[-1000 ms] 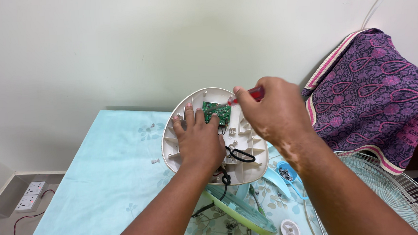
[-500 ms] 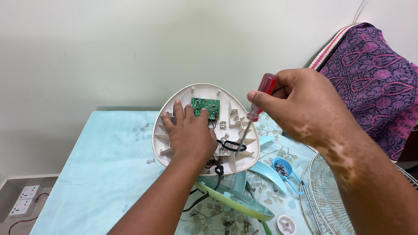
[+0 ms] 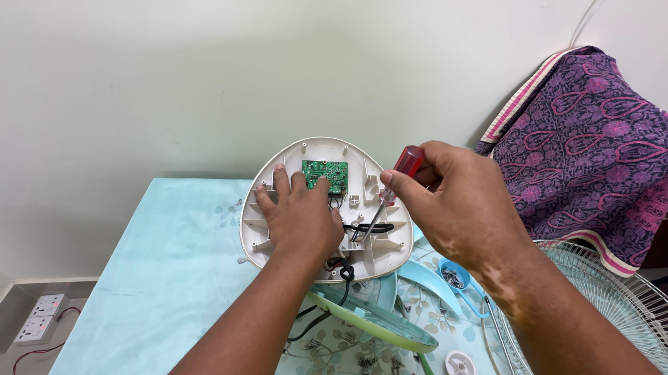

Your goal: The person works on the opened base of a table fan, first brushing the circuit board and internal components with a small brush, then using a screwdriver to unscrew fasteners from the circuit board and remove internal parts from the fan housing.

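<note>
A white rounded plastic housing (image 3: 363,153) lies open side up on the table, with a small green circuit board (image 3: 325,172) and black wires (image 3: 371,228) inside. My left hand (image 3: 299,217) rests flat inside the housing, fingertips beside the circuit board. My right hand (image 3: 459,203) holds a screwdriver with a red handle (image 3: 408,161); its shaft slants down into the housing near the black wires.
A light blue patterned cloth (image 3: 162,283) covers the table. A pale green fan blade (image 3: 373,320), a small blue dish of screws (image 3: 455,276) and a white round cap (image 3: 461,367) lie in front. A wire fan guard (image 3: 635,308) and purple cloth (image 3: 594,148) sit right. A socket strip (image 3: 37,318) lies on the floor.
My right hand has moved from over the housing out to its right side, with the screwdriver now slanting in. The view has shifted slightly. My left hand has stayed pressed inside the housing.
</note>
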Available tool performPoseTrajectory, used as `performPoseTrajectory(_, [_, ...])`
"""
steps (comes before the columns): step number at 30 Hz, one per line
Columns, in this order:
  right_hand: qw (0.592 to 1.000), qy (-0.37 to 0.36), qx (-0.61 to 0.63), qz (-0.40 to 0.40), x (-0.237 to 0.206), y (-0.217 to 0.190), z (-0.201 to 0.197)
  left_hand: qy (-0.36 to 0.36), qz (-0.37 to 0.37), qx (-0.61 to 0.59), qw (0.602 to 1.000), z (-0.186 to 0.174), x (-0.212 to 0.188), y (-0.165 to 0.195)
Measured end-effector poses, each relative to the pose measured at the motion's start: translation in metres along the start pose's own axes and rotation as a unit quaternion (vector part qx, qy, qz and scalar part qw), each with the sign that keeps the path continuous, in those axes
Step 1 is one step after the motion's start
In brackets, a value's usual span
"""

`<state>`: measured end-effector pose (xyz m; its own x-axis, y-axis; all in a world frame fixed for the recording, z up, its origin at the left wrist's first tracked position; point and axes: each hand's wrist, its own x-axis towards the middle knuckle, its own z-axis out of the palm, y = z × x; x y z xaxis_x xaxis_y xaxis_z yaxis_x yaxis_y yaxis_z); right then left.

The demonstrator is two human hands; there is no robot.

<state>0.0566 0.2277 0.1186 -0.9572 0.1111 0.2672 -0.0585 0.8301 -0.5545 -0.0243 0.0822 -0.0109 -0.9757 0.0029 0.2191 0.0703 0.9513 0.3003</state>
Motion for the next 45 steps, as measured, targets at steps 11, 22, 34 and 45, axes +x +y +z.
performPoseTrajectory(11, [0.999,-0.021,0.009,0.026,-0.002,0.005,0.012,-0.017,-0.005,0.004,1.0,-0.001,0.0,0.002])
performPoseTrajectory(22, [0.998,0.024,0.05,-0.001,-0.012,0.018,0.021,-0.013,-0.006,0.01,1.0,-0.003,0.001,0.002])
performPoseTrajectory(34, [0.987,0.066,0.115,-0.094,-0.027,0.037,0.033,-0.06,-0.005,0.046,0.997,-0.019,0.008,-0.004])
performPoseTrajectory(45, [0.983,0.09,0.12,-0.11,-0.031,0.044,0.04,0.048,0.097,-0.147,0.983,-0.021,0.001,-0.045])
